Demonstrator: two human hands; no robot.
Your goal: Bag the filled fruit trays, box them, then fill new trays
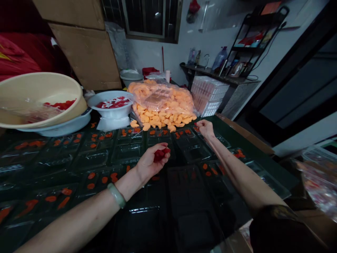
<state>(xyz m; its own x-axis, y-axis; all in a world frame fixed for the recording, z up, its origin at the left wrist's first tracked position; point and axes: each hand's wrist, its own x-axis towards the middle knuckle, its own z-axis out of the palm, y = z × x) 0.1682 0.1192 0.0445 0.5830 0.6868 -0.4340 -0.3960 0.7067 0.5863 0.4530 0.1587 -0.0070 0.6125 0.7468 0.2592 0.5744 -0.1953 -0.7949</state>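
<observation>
My left hand (151,162) lies palm up over the middle of the table, its fingers curled around a small clump of glossy red pieces (161,154). Farther forward, my right hand (205,128) is closed, pinching a small red piece (197,125) at its fingertips above the far trays. Below both hands spread rows of black plastic trays (129,151) with clear compartments, many holding orange slices (91,175). A jade bangle (116,195) circles my left wrist.
A large clear bag of orange pieces (162,105) and a white bowl of red pieces (113,105) stand at the far edge. A beige basin (39,100) sits at the left. White stacked crates (207,96) stand right of the bag, with a shelf of bottles behind.
</observation>
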